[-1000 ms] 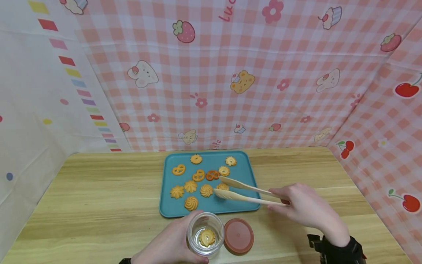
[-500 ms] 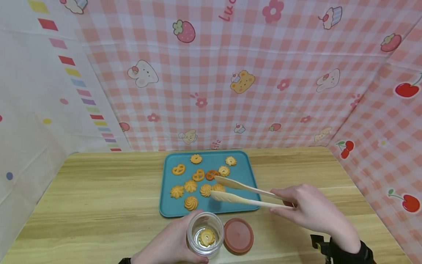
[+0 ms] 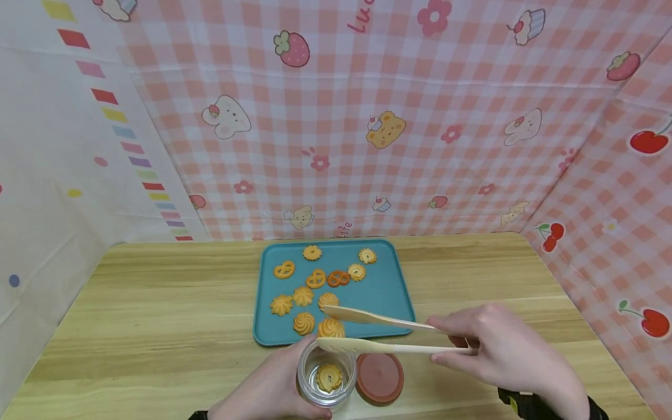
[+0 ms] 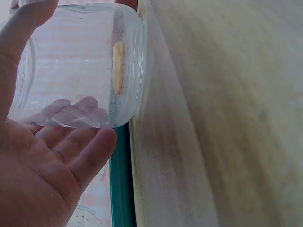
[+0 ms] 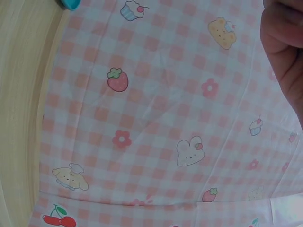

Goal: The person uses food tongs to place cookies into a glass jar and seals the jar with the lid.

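Note:
My left hand (image 3: 275, 382) grips a clear jar (image 4: 71, 56) near the table's front edge. A round cookie (image 3: 329, 379) lies on the jar's bottom; the left wrist view shows it from the side. With my right hand (image 3: 501, 347) I hold pale tongs (image 3: 362, 346) by their handles. Between the tong tips is a swirl cookie (image 3: 331, 328), just behind the jar's rim. One tong tip overlaps the jar mouth in the head view. The right wrist view shows only part of my right hand (image 5: 286, 42), not the tongs.
A blue tray (image 3: 380, 300) behind the jar bears several cookies and pretzels, among them a darker pretzel (image 3: 338, 279). A reddish-brown lid (image 3: 380, 379) lies to the jar's right on the wooden table (image 3: 173, 326). Checked cloth (image 3: 336, 186) hangs behind.
The tongs have closed in on the swirl cookie at the tray's right and carried it left and toward the jar. My right hand has moved nearer; my left hand and the jar have stayed put.

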A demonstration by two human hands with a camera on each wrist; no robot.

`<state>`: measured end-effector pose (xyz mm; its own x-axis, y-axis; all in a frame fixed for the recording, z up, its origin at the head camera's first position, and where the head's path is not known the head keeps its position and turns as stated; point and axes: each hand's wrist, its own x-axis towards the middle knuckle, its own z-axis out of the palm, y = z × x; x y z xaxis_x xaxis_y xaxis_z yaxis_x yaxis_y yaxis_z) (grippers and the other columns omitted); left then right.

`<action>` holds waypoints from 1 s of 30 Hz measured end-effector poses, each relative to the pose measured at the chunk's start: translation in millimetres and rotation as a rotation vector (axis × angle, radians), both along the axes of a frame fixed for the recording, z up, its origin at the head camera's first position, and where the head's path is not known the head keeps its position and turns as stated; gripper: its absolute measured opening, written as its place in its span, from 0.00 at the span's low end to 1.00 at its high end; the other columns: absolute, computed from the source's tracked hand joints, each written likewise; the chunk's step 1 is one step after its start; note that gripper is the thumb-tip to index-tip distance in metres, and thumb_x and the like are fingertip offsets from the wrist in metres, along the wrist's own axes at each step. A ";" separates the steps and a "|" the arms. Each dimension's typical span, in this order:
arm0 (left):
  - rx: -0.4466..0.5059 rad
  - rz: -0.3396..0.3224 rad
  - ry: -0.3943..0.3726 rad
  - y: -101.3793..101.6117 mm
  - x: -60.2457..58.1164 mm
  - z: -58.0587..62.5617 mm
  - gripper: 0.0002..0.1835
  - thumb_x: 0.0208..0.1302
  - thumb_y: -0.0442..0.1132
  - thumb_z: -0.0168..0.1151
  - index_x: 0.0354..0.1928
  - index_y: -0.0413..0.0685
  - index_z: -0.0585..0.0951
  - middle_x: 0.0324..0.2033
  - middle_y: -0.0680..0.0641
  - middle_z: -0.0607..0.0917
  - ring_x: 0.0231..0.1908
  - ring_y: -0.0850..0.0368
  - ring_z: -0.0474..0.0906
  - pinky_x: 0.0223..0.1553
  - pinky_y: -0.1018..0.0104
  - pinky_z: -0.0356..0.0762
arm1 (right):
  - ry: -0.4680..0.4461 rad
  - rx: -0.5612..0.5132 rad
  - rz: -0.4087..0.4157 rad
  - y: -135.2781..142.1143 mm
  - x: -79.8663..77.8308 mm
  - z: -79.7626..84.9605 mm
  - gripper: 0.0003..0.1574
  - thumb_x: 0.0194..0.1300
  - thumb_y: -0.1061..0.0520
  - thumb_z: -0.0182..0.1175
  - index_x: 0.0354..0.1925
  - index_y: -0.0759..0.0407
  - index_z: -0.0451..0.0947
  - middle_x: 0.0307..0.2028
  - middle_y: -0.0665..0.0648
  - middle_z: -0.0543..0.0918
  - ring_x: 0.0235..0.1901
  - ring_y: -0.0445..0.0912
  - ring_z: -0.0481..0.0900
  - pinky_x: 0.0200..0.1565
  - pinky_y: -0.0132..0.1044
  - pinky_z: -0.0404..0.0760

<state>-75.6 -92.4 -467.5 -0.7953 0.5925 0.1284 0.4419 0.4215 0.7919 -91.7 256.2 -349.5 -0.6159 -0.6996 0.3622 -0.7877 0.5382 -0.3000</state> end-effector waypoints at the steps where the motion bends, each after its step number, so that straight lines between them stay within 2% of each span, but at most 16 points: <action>1: 0.000 -0.002 -0.005 0.1 -0.1 -0.1 0.45 0.35 0.59 0.78 0.60 0.67 0.67 0.48 0.63 0.78 0.48 0.64 0.76 0.52 0.65 0.73 | -0.004 0.004 0.001 -0.5 1.0 0.5 0.22 0.54 0.46 0.70 0.49 0.43 0.82 0.22 0.31 0.64 0.19 0.25 0.59 0.22 0.14 0.58; 11: 0.007 -0.009 0.004 -0.9 -0.2 0.7 0.45 0.36 0.60 0.77 0.60 0.65 0.67 0.46 0.66 0.77 0.45 0.68 0.75 0.51 0.65 0.73 | -0.053 0.035 0.008 -3.6 8.1 2.1 0.20 0.56 0.43 0.68 0.48 0.39 0.82 0.23 0.30 0.65 0.19 0.24 0.60 0.20 0.13 0.58; 17: -0.002 0.005 -0.030 -0.5 0.3 1.3 0.45 0.35 0.61 0.77 0.60 0.68 0.67 0.47 0.67 0.77 0.46 0.69 0.75 0.51 0.65 0.73 | -0.086 0.041 0.019 -5.7 8.8 1.9 0.19 0.57 0.42 0.67 0.48 0.40 0.83 0.22 0.31 0.64 0.19 0.24 0.60 0.20 0.13 0.58; 24: -0.015 0.013 -0.030 -0.1 0.9 0.7 0.45 0.34 0.61 0.77 0.59 0.68 0.67 0.46 0.67 0.77 0.46 0.69 0.75 0.51 0.66 0.73 | -0.069 0.058 0.021 -6.6 8.0 0.9 0.19 0.57 0.41 0.67 0.48 0.38 0.82 0.22 0.30 0.64 0.19 0.24 0.60 0.21 0.13 0.58; 30: -0.002 0.006 -0.045 0.2 0.2 0.7 0.45 0.35 0.59 0.78 0.60 0.65 0.69 0.47 0.67 0.78 0.46 0.68 0.75 0.51 0.66 0.73 | -0.063 0.059 0.021 -6.6 8.1 0.3 0.20 0.57 0.41 0.67 0.48 0.40 0.83 0.22 0.30 0.64 0.19 0.24 0.61 0.21 0.13 0.58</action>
